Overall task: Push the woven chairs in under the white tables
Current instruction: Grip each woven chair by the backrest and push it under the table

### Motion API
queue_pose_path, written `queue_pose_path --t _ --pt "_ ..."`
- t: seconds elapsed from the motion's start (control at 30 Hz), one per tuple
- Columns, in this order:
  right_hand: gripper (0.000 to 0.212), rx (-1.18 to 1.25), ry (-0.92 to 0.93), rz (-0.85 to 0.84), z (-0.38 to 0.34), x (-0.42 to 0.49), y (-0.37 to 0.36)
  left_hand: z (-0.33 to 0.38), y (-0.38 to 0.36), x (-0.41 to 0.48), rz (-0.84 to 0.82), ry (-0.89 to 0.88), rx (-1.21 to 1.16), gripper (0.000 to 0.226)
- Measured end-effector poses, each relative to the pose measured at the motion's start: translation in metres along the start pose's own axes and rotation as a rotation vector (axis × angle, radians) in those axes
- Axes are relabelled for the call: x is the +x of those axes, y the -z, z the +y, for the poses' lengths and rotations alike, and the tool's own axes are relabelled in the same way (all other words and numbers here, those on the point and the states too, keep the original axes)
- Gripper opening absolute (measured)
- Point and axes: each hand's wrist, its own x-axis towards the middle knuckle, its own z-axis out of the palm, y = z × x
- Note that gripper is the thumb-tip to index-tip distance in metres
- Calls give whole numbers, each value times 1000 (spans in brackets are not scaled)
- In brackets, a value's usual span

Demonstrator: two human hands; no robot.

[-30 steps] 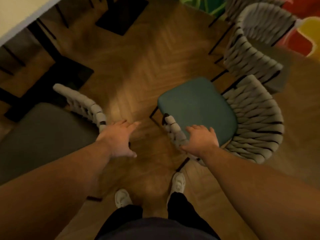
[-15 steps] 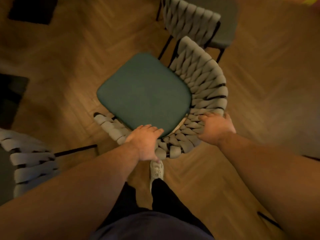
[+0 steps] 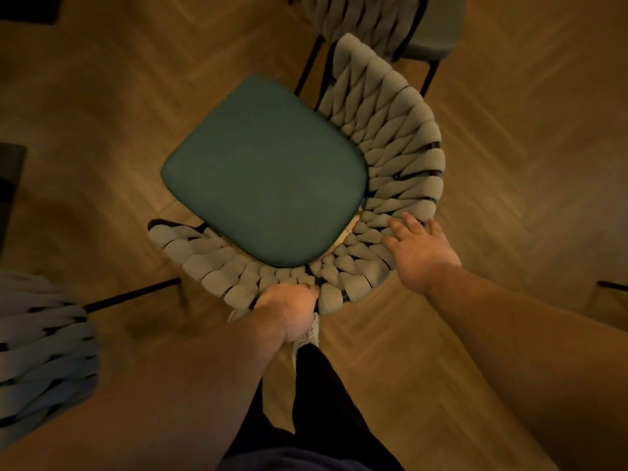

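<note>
A woven chair [image 3: 384, 130] with a dark green seat cushion [image 3: 265, 171] stands right below me on the wooden floor. Its grey woven back curves round the near and right sides of the seat. My left hand [image 3: 289, 307] grips the top rim of the back at its nearest point, fingers curled over the weave. My right hand [image 3: 418, 249] lies on the rim further right, its fingers spread over the woven strips. No white table shows in this view.
A second woven chair [image 3: 373, 15] stands just behind the first at the top. Part of a third chair's woven back [image 3: 40, 351] fills the lower left edge. A dark table base [image 3: 10, 178] sits at the left edge. My legs and a shoe [image 3: 309, 334] are below the chair.
My view has closed in on the green-seated chair. My left hand has curled down over the rim of the back, and my right hand has shifted slightly along the rim.
</note>
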Motion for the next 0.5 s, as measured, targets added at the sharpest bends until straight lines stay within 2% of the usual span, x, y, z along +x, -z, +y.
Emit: queue_pose_path --t 0.2,0.37,0.5 --pt "62 -141 65 0 -7 26 13 -39 -6 -10 -4 58 -57 31" --pt "55 -243 109 37 -25 56 42 -113 -8 -31 -21 156 -44 33" --pt "52 -341 231 -28 -59 77 68 -175 -14 -53 -26 214 24 39"
